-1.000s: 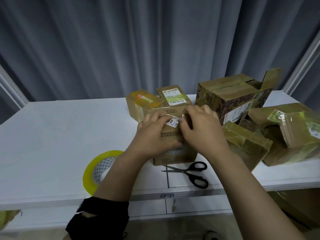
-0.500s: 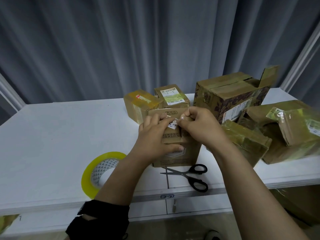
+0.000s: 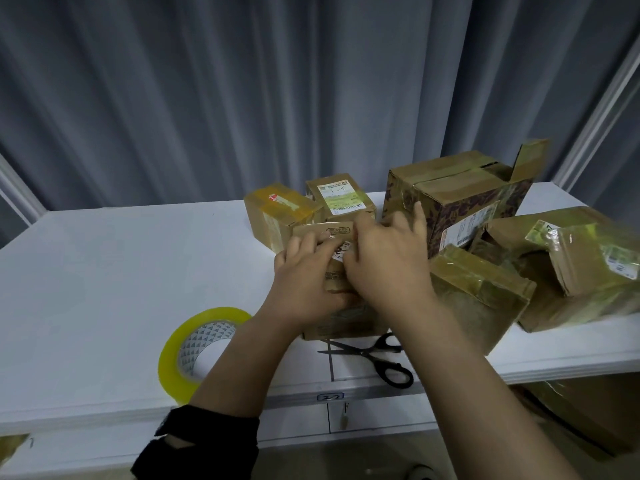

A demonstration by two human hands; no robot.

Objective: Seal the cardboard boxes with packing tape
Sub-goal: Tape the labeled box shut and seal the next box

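Note:
A small brown cardboard box (image 3: 341, 325) stands near the front middle of the white table (image 3: 104, 271), mostly covered by both hands. My left hand (image 3: 304, 271) holds it, fingers across the top and thumb down the front face. My right hand (image 3: 388, 258) presses on the top with spread, straight fingers reaching toward the far edge. A roll of yellow packing tape (image 3: 194, 348) lies flat to the left, partly behind my left forearm. Black-handled scissors (image 3: 377, 358) lie just in front of the box.
Behind the box sit a yellow-taped box (image 3: 277, 213) and a labelled box (image 3: 341, 199). On the right are a large box (image 3: 457, 195) with one flap up, a taped box (image 3: 478, 292) and more wrapped boxes (image 3: 581, 268). A grey curtain hangs behind.
My right hand has gone from pinching at the box's top to lying flat with fingers spread, reaching farther back. My left hand stays on the box.

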